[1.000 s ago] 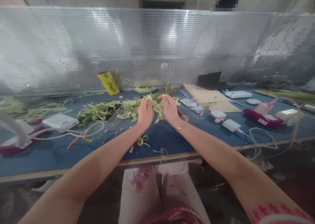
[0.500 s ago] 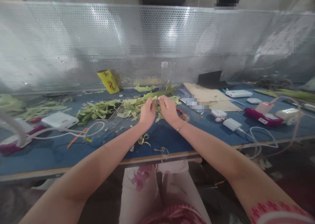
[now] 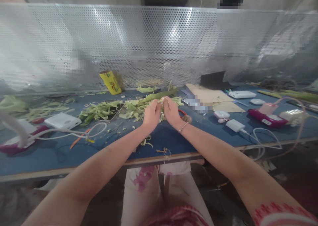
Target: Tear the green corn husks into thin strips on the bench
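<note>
Pale green piece [image 3: 162, 100] | pinched by fingers of left hand [image 3: 151, 113] and right hand [image 3: 172, 113], between them, both equally near | long axis seems parallel to front edge of surface [image 3: 177, 141], mostly covered | leafy heap [image 3: 132, 109] leftward and beyond, toward back edge

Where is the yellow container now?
In the head view, the yellow container sits left of centre on the blue table, by the perforated screen, beyond the green leaves.

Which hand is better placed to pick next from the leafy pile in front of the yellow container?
Probably the left hand: nearer the leafy pile, with the right hand farther across. Both seem to pinch a pale piece.
</note>
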### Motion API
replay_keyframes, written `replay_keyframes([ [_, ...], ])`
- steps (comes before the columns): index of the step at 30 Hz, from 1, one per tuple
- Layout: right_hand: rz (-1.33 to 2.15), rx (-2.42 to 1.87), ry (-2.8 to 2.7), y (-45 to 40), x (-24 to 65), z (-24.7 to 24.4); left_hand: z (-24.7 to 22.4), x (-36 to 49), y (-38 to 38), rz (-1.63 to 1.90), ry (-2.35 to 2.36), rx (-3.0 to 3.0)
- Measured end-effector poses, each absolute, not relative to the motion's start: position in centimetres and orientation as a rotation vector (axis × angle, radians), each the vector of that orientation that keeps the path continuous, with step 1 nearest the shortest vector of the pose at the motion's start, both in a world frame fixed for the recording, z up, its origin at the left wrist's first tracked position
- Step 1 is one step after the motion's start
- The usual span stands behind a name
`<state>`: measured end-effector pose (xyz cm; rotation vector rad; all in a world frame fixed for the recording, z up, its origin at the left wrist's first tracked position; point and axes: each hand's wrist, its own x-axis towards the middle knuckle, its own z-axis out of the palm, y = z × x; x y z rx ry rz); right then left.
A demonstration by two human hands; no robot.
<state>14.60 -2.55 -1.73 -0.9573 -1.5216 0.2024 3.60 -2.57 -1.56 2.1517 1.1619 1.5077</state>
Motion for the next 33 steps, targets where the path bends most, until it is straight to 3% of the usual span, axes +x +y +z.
replay_keyframes([
  [14,0.287,-0.963,-1.312,-2.9,14.7,-0.9,-1.2,3.8,-3.2,1.627,1.132,1.933],
  [24,0.39,-0.952,-1.259,-2.9,14.7,-0.9,-1.4,3.3,-3.5,1.537,1.078,2.229],
  [28,0.558,-0.902,-1.251,-2.1,15.3,-1.2,-1.4,3.2,-3.3,1.497,1.078,2.1],
  [33,0.8,-0.899,-1.121,-0.5,15.7,-2.1,-1.3,2.6,-1.8,1.718,1.212,1.87],
])
